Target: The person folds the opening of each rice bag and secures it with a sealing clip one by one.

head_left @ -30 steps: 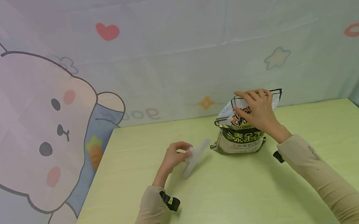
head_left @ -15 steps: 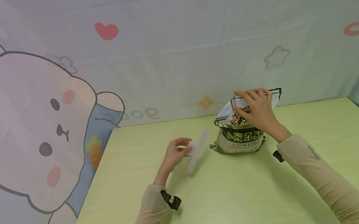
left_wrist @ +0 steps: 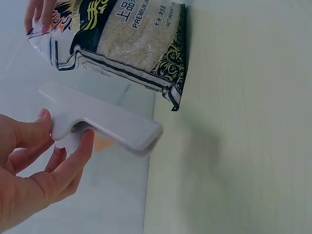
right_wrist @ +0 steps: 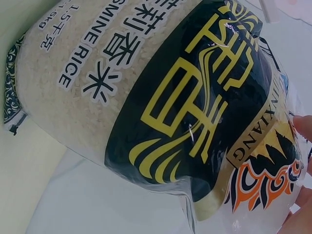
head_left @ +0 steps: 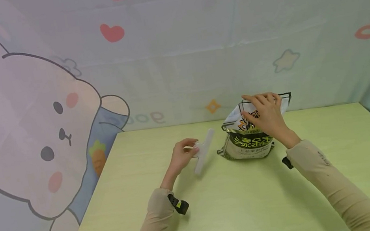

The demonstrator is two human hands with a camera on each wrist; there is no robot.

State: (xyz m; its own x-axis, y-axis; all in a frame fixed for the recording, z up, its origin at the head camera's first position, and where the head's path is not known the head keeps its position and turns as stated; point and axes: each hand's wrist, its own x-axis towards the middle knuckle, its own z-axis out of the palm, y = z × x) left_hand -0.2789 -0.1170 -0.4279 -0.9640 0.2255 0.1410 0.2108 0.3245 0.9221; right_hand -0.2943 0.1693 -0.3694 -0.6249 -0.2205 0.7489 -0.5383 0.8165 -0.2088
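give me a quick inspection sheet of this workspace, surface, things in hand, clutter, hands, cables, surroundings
surface: light green table, wood-grain look, no spills seen
job's things: rice bag upright near the far edge, top part flattened; white sealing clip held off the table, left of the bag, not touching it
clutter: nothing seen
grippers: left hand pinches the clip by its handle end; right hand grips the bag's top
cables: nothing seen; a small black device shows at each wrist
surroundings: cartoon rabbit backdrop with hearts and stars behind and on the left
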